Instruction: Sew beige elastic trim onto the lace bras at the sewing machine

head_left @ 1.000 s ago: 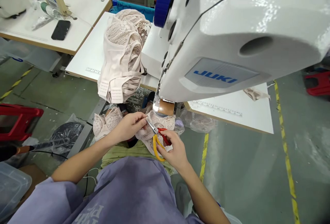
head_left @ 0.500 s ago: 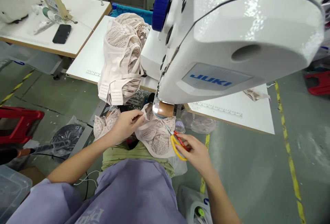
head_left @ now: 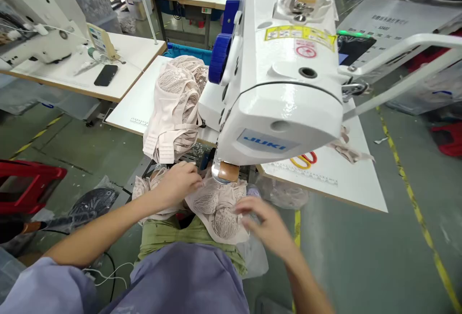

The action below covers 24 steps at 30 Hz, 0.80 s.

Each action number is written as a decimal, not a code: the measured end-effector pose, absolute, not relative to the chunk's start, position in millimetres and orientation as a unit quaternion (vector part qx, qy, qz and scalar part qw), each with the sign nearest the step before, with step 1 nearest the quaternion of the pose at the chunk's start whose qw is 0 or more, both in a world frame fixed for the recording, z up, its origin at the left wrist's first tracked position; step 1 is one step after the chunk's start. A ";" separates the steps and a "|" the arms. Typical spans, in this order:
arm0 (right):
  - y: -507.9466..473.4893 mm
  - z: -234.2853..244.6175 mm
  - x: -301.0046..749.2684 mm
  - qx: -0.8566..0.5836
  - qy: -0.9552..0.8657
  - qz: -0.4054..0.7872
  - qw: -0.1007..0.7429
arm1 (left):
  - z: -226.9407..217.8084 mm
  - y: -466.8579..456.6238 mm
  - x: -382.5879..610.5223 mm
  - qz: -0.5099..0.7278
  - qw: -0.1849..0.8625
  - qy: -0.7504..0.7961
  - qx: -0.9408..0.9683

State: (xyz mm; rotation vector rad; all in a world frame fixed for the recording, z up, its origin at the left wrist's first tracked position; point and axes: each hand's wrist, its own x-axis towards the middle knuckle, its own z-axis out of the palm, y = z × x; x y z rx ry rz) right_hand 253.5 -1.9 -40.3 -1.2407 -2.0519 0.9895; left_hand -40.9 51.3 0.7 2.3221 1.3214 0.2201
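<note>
Beige lace garment (head_left: 224,220) below the sewing machine (head_left: 288,116) looks mid-positioning, left hand (head_left: 180,181) curled, grip unclear, right hand (head_left: 265,222) loosely spread, so steady two-handed guiding seems needed.

Plenty of room on the right, left's a squeeze

So the machine (head_left: 281,126) is our big blocker, its nose hanging just beyond and between our hands. Ahead of our left hand (head_left: 176,184), the stack (head_left: 176,107) pretty much walls things off. Our right hand (head_left: 265,220) has open air to its right, below the table (head_left: 355,186)'s front edge. Scissors (head_left: 303,161) and scraps (head_left: 348,148) sit in the way up top.
</note>
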 end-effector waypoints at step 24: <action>95.2 -25.2 221.8 -0.585 -0.628 0.325 0.397 | -12.7 35.2 16.5 0.270 0.143 0.474 0.826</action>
